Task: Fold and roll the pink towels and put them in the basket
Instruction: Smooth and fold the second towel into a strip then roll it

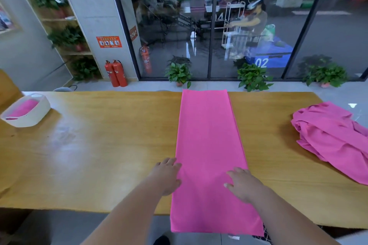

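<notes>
Long pink cloth towel, folded narrow but unrolled, is lying across the yellow wooden table, left hand and right hand resting flat-fingered at its edges; one rolled pink towel is sitting in the white oval basket, and a crumpled pink towel heap is waiting.

The folded towel is lying lengthwise across the table straight before me, its near end hanging over the near edge. My left hand is resting at its left edge, my right hand lying on it by its right edge. The basket is sitting far left on the table with a rolled towel in it; a towel heap is lying far right.
</notes>
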Tool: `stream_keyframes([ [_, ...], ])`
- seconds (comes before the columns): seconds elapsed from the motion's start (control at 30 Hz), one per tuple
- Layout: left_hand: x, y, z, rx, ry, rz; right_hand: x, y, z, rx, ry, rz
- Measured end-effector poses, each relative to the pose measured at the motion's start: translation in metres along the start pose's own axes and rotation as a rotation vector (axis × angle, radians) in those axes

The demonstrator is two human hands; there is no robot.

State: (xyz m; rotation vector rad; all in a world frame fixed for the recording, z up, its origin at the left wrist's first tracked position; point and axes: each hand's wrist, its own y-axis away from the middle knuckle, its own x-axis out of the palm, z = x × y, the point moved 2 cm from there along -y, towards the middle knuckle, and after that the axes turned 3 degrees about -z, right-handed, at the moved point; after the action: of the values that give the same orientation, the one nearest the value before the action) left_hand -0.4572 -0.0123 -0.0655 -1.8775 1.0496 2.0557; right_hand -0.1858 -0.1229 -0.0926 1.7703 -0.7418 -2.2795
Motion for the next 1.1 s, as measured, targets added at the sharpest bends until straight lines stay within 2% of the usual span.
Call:
stream_keyframes([
  [0.23,-0.016,-0.055,0.040,0.037,-0.001,0.009,-0.021,-0.053,0.023,0.073,-0.022,-0.009],
  [0.73,-0.044,-0.163,0.126,0.222,-0.042,-0.018,-0.034,-0.143,0.152,0.131,-0.152,-0.048],
  [1.1,-0.028,-0.249,0.135,0.427,-0.102,-0.050,-0.004,-0.171,0.220,0.260,-0.140,-0.253],
])
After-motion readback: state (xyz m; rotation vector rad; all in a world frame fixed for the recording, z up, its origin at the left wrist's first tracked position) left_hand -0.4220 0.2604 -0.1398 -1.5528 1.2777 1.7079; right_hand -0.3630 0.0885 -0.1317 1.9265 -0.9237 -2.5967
